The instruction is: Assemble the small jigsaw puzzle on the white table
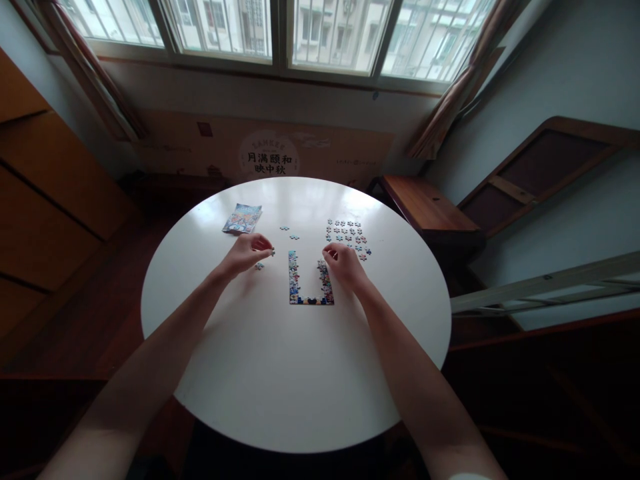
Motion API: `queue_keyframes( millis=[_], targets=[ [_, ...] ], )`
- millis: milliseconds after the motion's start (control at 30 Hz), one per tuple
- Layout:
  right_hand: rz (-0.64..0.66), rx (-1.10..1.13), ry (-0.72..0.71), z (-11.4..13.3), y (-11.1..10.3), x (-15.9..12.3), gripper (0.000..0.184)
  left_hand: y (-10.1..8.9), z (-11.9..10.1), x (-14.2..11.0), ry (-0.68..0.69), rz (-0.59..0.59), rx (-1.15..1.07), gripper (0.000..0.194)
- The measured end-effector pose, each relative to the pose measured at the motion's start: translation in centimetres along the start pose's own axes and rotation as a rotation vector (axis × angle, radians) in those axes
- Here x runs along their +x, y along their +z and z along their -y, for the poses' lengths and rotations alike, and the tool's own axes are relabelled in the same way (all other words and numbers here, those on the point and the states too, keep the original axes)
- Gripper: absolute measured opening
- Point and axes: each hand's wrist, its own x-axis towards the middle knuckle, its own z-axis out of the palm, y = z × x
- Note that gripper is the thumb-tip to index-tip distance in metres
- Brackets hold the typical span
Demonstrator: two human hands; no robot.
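Under the barred window (pixel 225 27) stands a glossy, round white table (pixel 255 373), and one U-shaped puzzle border (pixel 293 287) lies there between two hands. The left hand (pixel 245 253) pinches one knobbed piece (pixel 273 253); the right hand (pixel 346 263) is curled at the border's right side, but whether it grips something cannot be told. Farther lie two loose pieces (pixel 295 237) and one paper booklet (pixel 243 219).

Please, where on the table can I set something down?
Free: the white table between the forearms, nearer than the U-shaped puzzle; also between loose pieces and the table's right edge. Crowded: around the left hand and right hand.
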Motion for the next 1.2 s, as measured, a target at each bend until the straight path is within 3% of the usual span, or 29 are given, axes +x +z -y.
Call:
queue_keyframes(
  millis=[67,167,333,600,733,833,900,1000,1200],
  targets=[
    [-0.004,0.073,-0.093,0.6,0.1,0.0,0.016,0.8,-0.9,-0.4,-0.031,-0.027,-0.202,0.022],
    [0.076,0.281,-0.183,1.5,0.4,-0.1,0.017,2.4,-1.8,-1.1,-0.05,0.066,-0.426,0.026],
    [0.248,0.535,-0.171,2.2,1.1,-0.3,0.026,4.6,-1.7,-2.0,-0.034,0.113,-0.496,0.037],
    [0.304,0.684,-0.162,2.0,2.1,-0.5,0.024,5.8,-1.1,-2.1,-0.003,0.043,-0.556,0.045],
    [0.272,0.606,-0.14,1.9,1.9,-0.2,0.02,6.1,-0.9,-2.1,0.116,-0.008,-0.366,0.041],
    [0.126,0.479,-0.083,1.0,1.3,0.3,0.017,6.6,-1.1,-2.7,0.345,-0.027,0.001,0.036],
    [0.03,0.375,-0.031,0.1,0.9,0.6,0.015,7.1,-1.5,-3.3,0.514,0.093,0.265,0.038],
    [-0.035,0.241,0.022,-1.1,0.6,0.9,0.013,8.0,-2.0,-4.1,0.686,0.291,0.479,0.052],
    [-0.035,0.131,0.03,-1.5,0.8,1.0,0.013,8.5,-1.9,-4.5,0.721,0.367,0.595,0.064]
  ],
)
